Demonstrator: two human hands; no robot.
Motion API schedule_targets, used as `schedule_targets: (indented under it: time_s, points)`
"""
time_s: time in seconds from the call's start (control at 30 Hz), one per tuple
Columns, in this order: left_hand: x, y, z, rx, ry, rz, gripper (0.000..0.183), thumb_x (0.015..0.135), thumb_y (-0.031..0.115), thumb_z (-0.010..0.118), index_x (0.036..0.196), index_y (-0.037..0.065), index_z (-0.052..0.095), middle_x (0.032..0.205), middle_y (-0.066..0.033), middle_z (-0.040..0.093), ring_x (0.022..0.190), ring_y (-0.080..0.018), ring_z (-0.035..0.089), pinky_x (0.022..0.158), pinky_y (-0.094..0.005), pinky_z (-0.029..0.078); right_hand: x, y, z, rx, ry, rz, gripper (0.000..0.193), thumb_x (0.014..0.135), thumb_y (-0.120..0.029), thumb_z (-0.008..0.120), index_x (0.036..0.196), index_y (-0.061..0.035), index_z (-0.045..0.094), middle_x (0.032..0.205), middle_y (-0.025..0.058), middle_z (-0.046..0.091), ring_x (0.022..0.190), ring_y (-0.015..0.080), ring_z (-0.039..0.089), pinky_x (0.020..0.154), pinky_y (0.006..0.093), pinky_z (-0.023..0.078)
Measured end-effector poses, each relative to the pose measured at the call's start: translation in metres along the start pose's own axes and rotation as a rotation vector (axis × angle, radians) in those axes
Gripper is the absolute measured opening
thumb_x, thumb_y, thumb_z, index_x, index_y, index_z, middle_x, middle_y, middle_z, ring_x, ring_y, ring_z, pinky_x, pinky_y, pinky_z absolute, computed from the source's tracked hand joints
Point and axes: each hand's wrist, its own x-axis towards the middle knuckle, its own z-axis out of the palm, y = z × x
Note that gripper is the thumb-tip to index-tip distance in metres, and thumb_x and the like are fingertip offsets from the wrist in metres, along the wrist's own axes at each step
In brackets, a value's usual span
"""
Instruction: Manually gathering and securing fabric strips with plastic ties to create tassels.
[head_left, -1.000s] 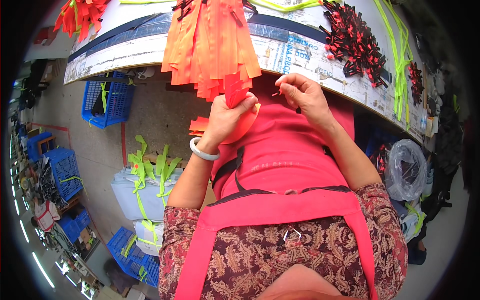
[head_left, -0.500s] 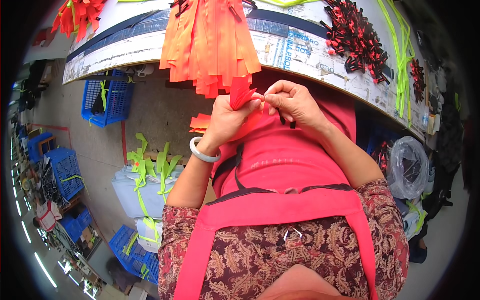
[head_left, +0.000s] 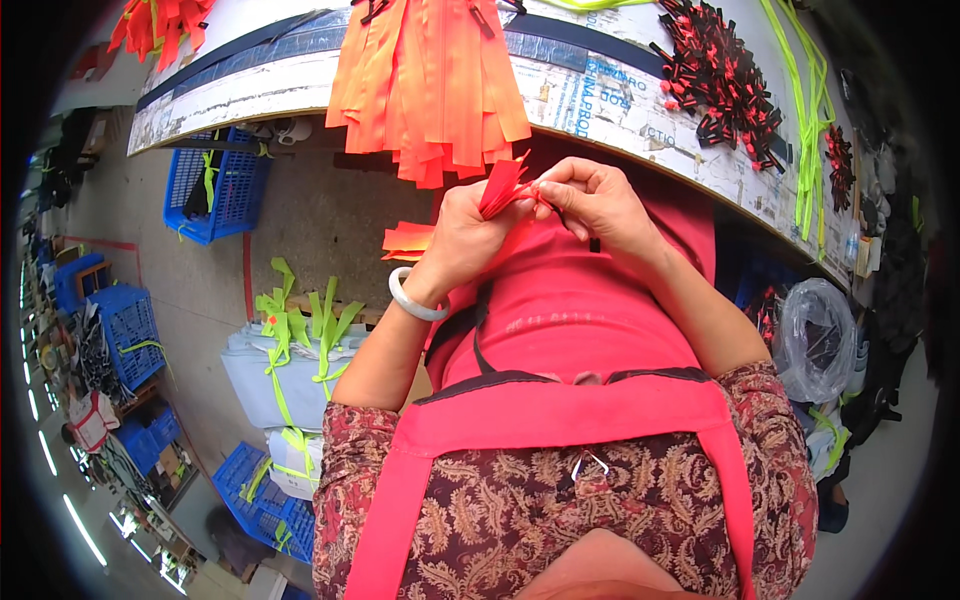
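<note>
My left hand (head_left: 465,238) is closed round a folded bunch of red-orange zippers (head_left: 502,188). The bunch fans out above my fist, and its loose orange ends (head_left: 408,240) stick out below the wrist side. At the bunch's edge, my right hand (head_left: 608,212) pinches a small red-and-black zipper pull (head_left: 594,245), whose dark end shows beneath the fingers. The fingertips of both hands nearly meet, hiding the exact point of contact. Just beyond, more orange zippers (head_left: 430,90) hang over the table's front edge, with black pulls at their far ends.
On the white table (head_left: 560,105) lie a heap of red-and-black pulls (head_left: 725,95) and neon-yellow strips (head_left: 805,130) at the right. Another orange bunch (head_left: 160,30) is at far left. Blue crates (head_left: 215,190) and tied pale-blue fabric bundles (head_left: 250,365) stand on the floor to my left.
My right fingers have come down closer over the bunch and curled in, so less of the black ends shows. The bunch in my left hand has tilted to the right.
</note>
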Motion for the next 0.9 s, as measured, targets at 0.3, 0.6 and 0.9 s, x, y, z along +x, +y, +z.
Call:
schedule_targets:
  time_s: [0.3, 0.6, 0.9]
  points:
    - [0.000, 0.001, 0.001, 0.024, 0.021, 0.051, 0.008, 0.088, 0.002, 0.062, 0.091, -0.003, 0.068, 0.080, -0.0053, 0.069, 0.075, -0.0094, 0.062, 0.069, -0.0248, 0.050, 0.004, 0.011, 0.000, 0.176, -0.042, 0.098, 0.018, 0.092, -0.021, 0.064, 0.086, -0.0052, 0.058, 0.074, 0.0023, 0.066, 0.046, 0.0013, 0.042, 0.041, 0.0165, 0.029]
    - [0.003, 0.009, -0.005, -0.108, 0.069, 0.060, 0.012, 0.087, 0.004, 0.067, 0.096, -0.003, 0.069, 0.083, -0.0039, 0.068, 0.075, -0.0103, 0.063, 0.068, -0.0243, 0.051, 0.002, 0.011, 0.004, 0.062, 0.019, 0.071, 0.018, 0.092, -0.018, 0.064, 0.103, -0.0032, 0.066, 0.083, -0.0001, 0.065, 0.051, 0.0010, 0.042, 0.044, 0.0165, 0.032]
    - [0.000, 0.028, -0.018, -0.364, 0.042, -0.190, 0.015, 0.088, 0.011, 0.068, 0.098, 0.000, 0.067, 0.075, -0.0010, 0.063, 0.055, -0.0053, 0.050, 0.046, -0.0190, 0.035, -0.012, -0.029, 0.017, -0.170, 0.045, -0.249, 0.013, 0.093, -0.012, 0.061, 0.096, -0.0001, 0.065, 0.083, 0.0013, 0.065, 0.070, 0.0040, 0.057, 0.064, 0.0181, 0.047]
